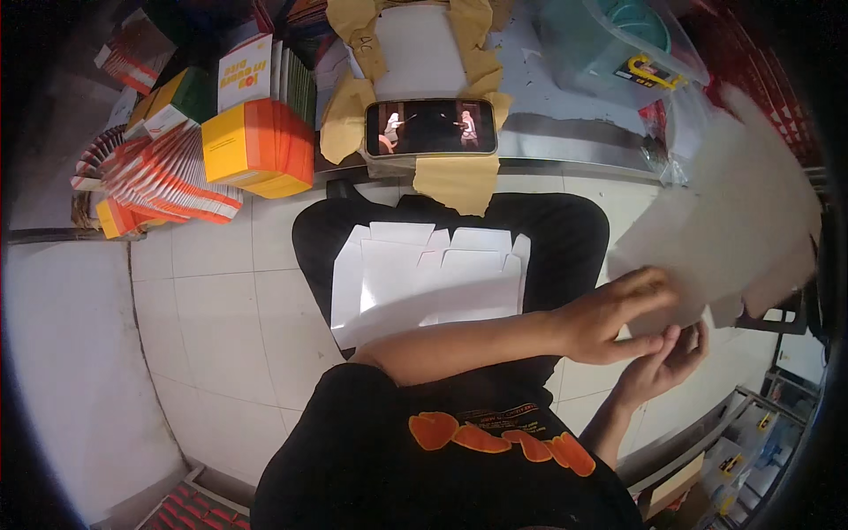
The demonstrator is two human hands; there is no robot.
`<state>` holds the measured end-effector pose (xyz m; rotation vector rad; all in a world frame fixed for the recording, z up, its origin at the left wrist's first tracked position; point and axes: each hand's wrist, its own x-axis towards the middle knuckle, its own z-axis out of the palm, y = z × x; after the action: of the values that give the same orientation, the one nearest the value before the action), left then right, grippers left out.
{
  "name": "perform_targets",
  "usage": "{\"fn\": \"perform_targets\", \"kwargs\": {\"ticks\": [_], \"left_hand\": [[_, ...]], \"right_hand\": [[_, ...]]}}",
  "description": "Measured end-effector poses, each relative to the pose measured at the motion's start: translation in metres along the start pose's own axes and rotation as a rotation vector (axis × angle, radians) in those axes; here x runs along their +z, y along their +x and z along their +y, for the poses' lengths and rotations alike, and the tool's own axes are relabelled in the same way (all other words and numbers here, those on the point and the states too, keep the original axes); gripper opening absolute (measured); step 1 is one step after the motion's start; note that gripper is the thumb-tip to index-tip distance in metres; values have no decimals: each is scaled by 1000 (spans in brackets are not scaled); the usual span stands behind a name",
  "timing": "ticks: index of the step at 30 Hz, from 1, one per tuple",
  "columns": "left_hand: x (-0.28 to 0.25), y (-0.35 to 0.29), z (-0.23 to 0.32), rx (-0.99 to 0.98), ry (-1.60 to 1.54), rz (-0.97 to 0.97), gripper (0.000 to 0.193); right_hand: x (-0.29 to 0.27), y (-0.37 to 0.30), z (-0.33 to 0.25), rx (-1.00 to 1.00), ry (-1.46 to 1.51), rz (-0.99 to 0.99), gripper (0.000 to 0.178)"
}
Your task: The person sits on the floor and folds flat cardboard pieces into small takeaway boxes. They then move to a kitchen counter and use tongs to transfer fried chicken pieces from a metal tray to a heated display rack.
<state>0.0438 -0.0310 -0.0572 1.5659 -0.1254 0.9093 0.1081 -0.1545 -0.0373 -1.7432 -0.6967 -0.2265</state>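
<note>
A large flat grey cardboard sheet (733, 212), blurred at its far end, stands out over the floor at my right. My left hand (614, 322) reaches across my body with bent fingers and grips the sheet near its lower corner. Just below it, my right hand (662, 367) has its fingers curled at the same corner, the fingertips of both hands close together. How much of the sheet the right hand holds is partly hidden. White flat box blanks (433, 283) with cut flaps lie stacked on my lap, beneath my left forearm.
Ahead, a phone (431, 128) playing a video leans on a support wrapped in brown paper (455, 181). Several yellow and orange cartons (256, 146) and fanned folded cartons (172, 177) sit at left. A clear plastic tub (618, 44) stands at far right, a rack (733, 450) at near right.
</note>
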Motion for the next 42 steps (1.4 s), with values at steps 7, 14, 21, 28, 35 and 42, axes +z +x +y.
{"fn": "perform_targets", "kwargs": {"ticks": [7, 14, 21, 28, 35, 42], "left_hand": [[-7, 25, 4, -246, -166, 316, 15], [24, -1, -5, -15, 30, 351, 18], [26, -30, -39, -382, 223, -181, 31], [14, -34, -31, -332, 171, -115, 32], [-2, -35, -32, -311, 158, -157, 33], [-12, -27, -34, -333, 210, -135, 34]], "right_hand": [[5, -6, 10, -392, -427, -303, 33], [13, -14, 15, 267, 234, -193, 42], [22, -8, 1, 165, 40, -148, 21], [14, -12, 17, 94, -47, -203, 27], [5, -14, 12, 396, 138, -53, 26], [28, 5, 6, 94, 39, -100, 16]]}}
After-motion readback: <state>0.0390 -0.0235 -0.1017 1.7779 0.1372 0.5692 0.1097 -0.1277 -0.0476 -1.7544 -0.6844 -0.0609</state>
